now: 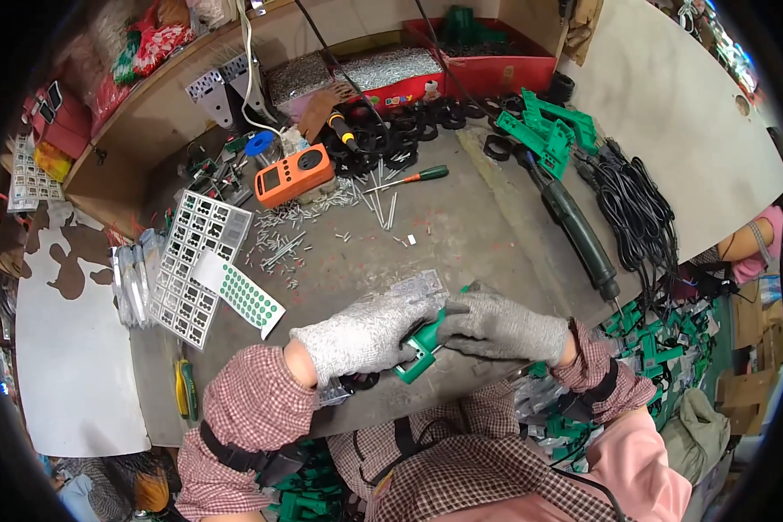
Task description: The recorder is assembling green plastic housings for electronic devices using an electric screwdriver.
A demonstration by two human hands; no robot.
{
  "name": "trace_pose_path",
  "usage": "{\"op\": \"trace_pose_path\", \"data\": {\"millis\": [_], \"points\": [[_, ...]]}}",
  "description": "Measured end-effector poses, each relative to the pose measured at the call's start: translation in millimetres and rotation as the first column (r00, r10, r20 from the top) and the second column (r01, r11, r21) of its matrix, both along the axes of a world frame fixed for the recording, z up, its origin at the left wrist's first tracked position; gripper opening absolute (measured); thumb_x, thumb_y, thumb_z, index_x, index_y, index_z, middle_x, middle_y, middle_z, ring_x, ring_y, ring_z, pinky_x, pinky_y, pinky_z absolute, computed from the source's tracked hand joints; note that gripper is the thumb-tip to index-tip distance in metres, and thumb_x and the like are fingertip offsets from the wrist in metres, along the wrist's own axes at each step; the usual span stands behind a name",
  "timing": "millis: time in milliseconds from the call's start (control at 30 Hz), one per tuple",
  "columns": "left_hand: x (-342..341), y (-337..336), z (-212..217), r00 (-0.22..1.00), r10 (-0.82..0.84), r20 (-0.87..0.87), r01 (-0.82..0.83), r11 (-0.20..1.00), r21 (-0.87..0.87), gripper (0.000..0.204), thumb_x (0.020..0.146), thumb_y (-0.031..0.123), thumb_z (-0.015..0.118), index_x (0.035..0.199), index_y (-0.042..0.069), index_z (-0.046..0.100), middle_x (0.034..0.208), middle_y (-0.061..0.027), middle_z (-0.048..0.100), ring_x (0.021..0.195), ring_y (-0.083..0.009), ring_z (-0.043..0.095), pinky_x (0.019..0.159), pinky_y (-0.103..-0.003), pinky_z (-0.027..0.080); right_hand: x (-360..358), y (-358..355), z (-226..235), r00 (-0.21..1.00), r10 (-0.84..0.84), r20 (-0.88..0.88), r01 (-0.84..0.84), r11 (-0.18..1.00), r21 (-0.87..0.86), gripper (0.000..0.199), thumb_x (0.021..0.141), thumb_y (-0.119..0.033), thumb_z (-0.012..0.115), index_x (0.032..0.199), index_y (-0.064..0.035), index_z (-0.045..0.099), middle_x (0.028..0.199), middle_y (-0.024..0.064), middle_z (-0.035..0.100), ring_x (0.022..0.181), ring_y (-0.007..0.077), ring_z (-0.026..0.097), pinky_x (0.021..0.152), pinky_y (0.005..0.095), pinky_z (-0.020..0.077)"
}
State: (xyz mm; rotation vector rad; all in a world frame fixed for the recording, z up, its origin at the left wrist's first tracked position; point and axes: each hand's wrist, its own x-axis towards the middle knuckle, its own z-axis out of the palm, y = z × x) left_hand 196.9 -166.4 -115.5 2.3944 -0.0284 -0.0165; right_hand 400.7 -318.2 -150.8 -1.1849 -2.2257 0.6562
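Note:
Both my hands wear grey work gloves and meet near the front edge of the workbench [461, 230]. Between them is a green plastic housing [419, 355], its lower end jutting out toward me. My left hand [370, 331] wraps round it from the left, with the fingertips partly hidden. From the other side my right hand [500, 326] closes on its upper end, fingers bent. Beneath the left hand, part of a clear plastic bag [418, 285] shows. What lies inside the grip cannot be seen.
An electric screwdriver [574, 235] and coiled black cables [635, 213] lie right, below green housings [548, 130]. An orange meter [294, 174], loose screws [278, 248], a hand screwdriver [422, 175] and a sticker sheet [250, 297] lie left and centre. Red boxes [505, 76] stand behind.

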Motion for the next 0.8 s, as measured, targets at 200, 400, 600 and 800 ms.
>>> {"op": "trace_pose_path", "data": {"millis": [200,400,600,800], "points": [[-19,-14,2,0.984,0.135,-0.118,-0.118,0.983,0.141,0.049,0.084,0.021,0.077,0.129,0.006,0.062,0.134,-0.0166,0.057,0.125,-0.0382,0.054,0.109,-0.049,0.042,-34,-7,5,0.982,-0.004,-0.191,-0.033,0.981,-0.192,0.037,0.082,-0.007,0.071,0.117,-0.0049,0.060,0.112,0.0135,0.061,0.109,0.0314,0.062,0.088,0.0423,0.0536],[-99,-32,0,0.794,0.533,0.292,-0.600,0.765,0.236,0.099,0.071,0.042,0.090,0.149,0.002,0.044,0.138,-0.0241,0.054,0.129,-0.0392,0.052,0.110,-0.049,0.041,-13,7,2,0.957,-0.038,0.287,-0.004,0.990,0.142,0.035,0.087,-0.018,0.064,0.117,-0.0002,0.058,0.111,0.0167,0.060,0.118,0.0357,0.057,0.100,0.0448,0.0474],[-116,-60,-35,0.778,0.578,0.245,-0.618,0.773,0.140,0.102,0.069,0.025,0.091,0.152,-0.003,0.038,0.127,-0.0195,0.062,0.115,-0.0397,0.060,0.104,-0.048,0.044,-4,9,62,0.967,-0.122,-0.223,0.069,0.970,-0.234,0.039,0.087,-0.028,0.075,0.111,-0.0030,0.055,0.109,0.0160,0.058,0.100,0.0290,0.060,0.088,0.0390,0.0498],[-122,-58,-37,0.756,0.590,0.284,-0.633,0.769,0.085,0.076,0.071,0.017,0.086,0.137,0.001,0.051,0.127,-0.0182,0.060,0.114,-0.0388,0.059,0.102,-0.048,0.045,-23,34,33,0.993,-0.056,0.104,0.093,0.912,-0.400,0.045,0.089,-0.033,0.077,0.111,-0.0002,0.056,0.107,0.0170,0.059,0.101,0.0300,0.060,0.087,0.0389,0.0488]]}}
